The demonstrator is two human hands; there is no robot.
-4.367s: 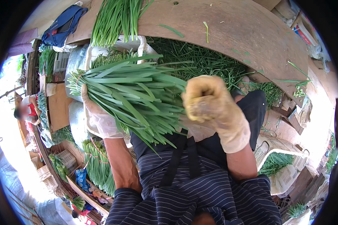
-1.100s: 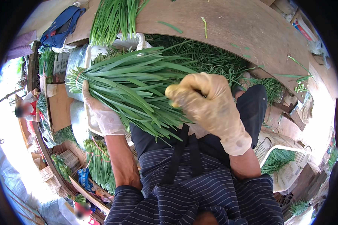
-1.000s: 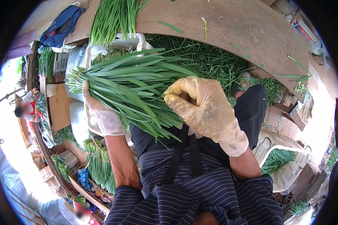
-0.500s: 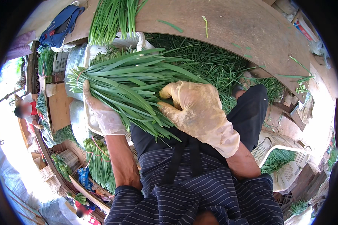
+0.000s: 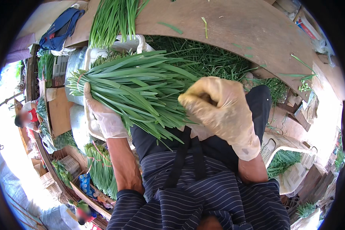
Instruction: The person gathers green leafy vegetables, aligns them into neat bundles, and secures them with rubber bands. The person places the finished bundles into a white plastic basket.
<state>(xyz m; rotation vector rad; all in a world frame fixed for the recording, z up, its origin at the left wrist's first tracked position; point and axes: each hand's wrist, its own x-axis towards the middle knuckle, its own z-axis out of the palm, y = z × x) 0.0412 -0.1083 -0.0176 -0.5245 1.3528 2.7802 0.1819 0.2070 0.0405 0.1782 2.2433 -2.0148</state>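
You seem mid-picking: left hand point(image 5: 99, 113) holding the long green banded leaf bundle point(image 5: 138, 90), right hand point(image 5: 226, 113) pinched narrow; next, pluck lightly.

The bundle of long flat leaves point(image 5: 136, 90) is showing deep green, paling toward whitish stem ends. The thin creamy-yellow right-hand glove point(image 5: 230, 111) is bearing brownish stains. White pinstripes are lining the navy cloth shirt point(image 5: 205, 193). The flat wooden desk point(image 5: 234, 25) is showing dull brown.
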